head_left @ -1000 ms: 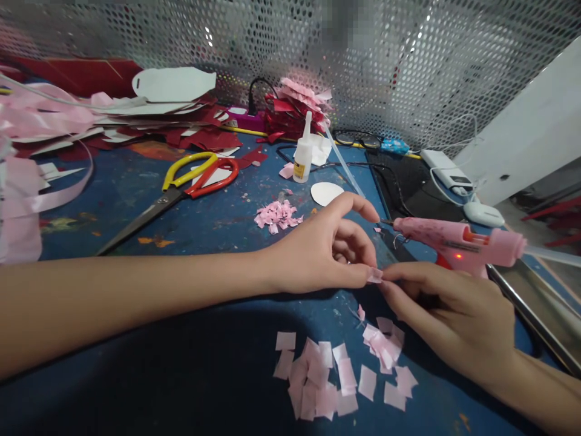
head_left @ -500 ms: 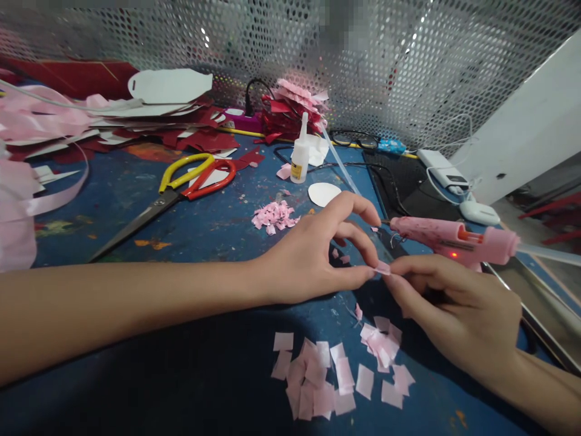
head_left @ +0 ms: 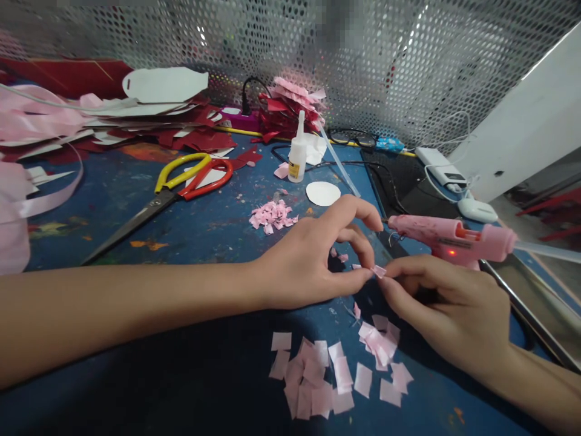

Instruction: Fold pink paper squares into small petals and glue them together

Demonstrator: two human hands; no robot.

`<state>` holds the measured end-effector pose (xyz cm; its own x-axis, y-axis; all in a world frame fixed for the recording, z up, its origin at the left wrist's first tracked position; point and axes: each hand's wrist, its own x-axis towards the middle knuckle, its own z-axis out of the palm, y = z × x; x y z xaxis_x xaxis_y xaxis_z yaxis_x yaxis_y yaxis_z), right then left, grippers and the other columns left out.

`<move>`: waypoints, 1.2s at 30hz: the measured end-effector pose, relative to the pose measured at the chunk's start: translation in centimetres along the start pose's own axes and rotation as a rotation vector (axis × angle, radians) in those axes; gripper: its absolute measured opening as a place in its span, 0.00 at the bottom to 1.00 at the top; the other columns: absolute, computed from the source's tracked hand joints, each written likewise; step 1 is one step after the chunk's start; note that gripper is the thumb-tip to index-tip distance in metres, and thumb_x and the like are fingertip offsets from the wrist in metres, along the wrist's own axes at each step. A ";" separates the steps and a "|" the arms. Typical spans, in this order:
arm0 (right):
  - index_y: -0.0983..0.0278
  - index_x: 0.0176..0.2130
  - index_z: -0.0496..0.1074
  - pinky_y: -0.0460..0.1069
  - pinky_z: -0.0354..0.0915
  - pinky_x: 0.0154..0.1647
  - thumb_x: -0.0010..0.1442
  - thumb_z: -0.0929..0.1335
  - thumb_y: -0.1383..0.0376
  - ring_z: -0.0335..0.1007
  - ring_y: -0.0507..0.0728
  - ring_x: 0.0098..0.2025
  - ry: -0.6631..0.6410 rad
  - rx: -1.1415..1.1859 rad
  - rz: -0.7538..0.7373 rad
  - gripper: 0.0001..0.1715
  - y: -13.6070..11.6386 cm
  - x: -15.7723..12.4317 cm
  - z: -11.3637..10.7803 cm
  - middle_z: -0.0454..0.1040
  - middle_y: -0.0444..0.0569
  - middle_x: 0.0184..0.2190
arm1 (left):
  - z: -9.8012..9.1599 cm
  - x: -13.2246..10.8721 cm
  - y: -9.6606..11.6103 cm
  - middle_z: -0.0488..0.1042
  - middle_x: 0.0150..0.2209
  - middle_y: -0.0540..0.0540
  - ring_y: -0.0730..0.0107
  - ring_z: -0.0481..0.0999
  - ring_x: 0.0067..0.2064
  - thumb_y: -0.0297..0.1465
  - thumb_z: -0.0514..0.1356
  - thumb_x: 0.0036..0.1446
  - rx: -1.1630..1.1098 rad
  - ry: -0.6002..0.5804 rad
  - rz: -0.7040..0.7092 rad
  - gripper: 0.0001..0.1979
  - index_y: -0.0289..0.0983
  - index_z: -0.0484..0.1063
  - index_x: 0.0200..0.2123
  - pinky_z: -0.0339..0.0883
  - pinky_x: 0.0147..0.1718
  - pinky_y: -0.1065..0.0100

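Observation:
Between the fingertips of my left hand and my right hand is a small pink ribbon piece, bunched in the middle. My left hand pinches it between thumb and a finger, the index finger arched above. My right thumb and index finger grip its other end. Below my hands lie flat pink ribbon squares in a loose spread. A heap of small folded pink pieces rests beyond my left wrist. Just behind my right hand stands a pink hot glue gun with a lit red light.
Yellow-and-red-handled scissors lie open at left. A small glue bottle stands near a white paper disc. Pink ribbon and stacked red and white sheets are at back left. Perforated metal mesh closes off the back.
The pink piece has turned and become pinched together at its middle, and its left end now shows past my left fingers. My right hand has shifted slightly left.

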<state>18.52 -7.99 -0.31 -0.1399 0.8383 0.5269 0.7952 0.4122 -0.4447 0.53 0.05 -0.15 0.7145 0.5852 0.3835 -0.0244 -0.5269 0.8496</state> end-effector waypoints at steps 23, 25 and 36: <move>0.64 0.26 0.70 0.38 0.53 0.13 0.54 0.67 0.69 0.59 0.42 0.13 -0.029 0.012 -0.095 0.05 -0.2 0.4 0.2 0.67 0.35 0.12 | -0.1 -0.1 0.0 0.75 0.32 0.54 0.74 0.76 0.38 0.23 0.59 0.51 0.326 -0.034 0.172 0.18 0.38 0.58 0.44 0.62 0.46 0.68; 0.65 0.27 0.70 0.37 0.54 0.14 0.54 0.67 0.69 0.60 0.41 0.13 -0.032 0.020 -0.096 0.05 -0.2 0.4 0.3 0.67 0.35 0.12 | -0.1 -0.1 0.0 0.75 0.32 0.54 0.74 0.75 0.38 0.23 0.59 0.51 0.315 -0.035 0.164 0.18 0.38 0.58 0.44 0.62 0.45 0.68; 0.64 0.27 0.69 0.36 0.55 0.15 0.54 0.67 0.69 0.60 0.41 0.13 -0.050 0.054 -0.096 0.05 -0.2 0.1 0.3 0.67 0.35 0.12 | -0.1 0.0 -0.2 0.73 0.31 0.54 0.76 0.76 0.35 0.20 0.59 0.51 0.263 -0.035 0.224 0.18 0.38 0.57 0.43 0.65 0.43 0.70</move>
<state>18.22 -7.84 -0.36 -0.2438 0.8103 0.5329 0.7443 0.5086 -0.4328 0.47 0.23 -0.26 0.7354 0.4179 0.5335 -0.0054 -0.7836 0.6213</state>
